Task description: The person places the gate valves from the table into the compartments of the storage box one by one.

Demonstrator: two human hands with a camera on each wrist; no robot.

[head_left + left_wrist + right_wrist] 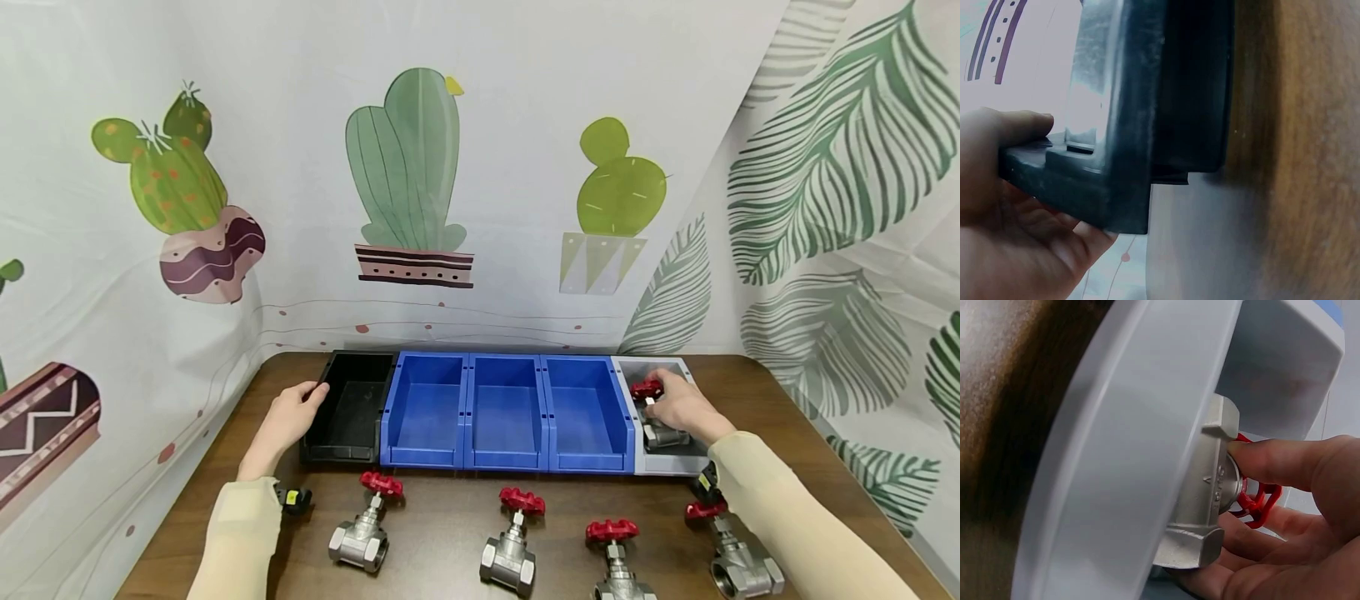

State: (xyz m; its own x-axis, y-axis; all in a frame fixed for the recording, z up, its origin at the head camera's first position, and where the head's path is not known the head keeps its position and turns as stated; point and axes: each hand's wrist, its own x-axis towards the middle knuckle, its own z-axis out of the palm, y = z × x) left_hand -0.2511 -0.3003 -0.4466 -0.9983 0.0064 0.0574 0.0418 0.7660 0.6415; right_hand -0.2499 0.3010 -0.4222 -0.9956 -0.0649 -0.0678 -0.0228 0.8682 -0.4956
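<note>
At the left end of the bin row, my left hand (288, 419) grips the side rim of a black plastic bin (343, 452). In the left wrist view, the thumb lies over the rim of the black bin (1129, 100) and the fingers curl beneath it. My right hand (686, 407) reaches into the light grey bin (672, 466) at the right end. It holds a steel gate valve (1200, 481) by the neck below the red handwheel (1263, 506). The valve body lies within the grey bin, partly hidden by its front wall in the right wrist view.
Three blue bins (427, 458) stand side by side between the black and grey ones. Several more gate valves (510, 557) with red handwheels stand on the brown wooden table (442, 500) in front. A cactus-print cloth (517, 150) hangs behind the bins.
</note>
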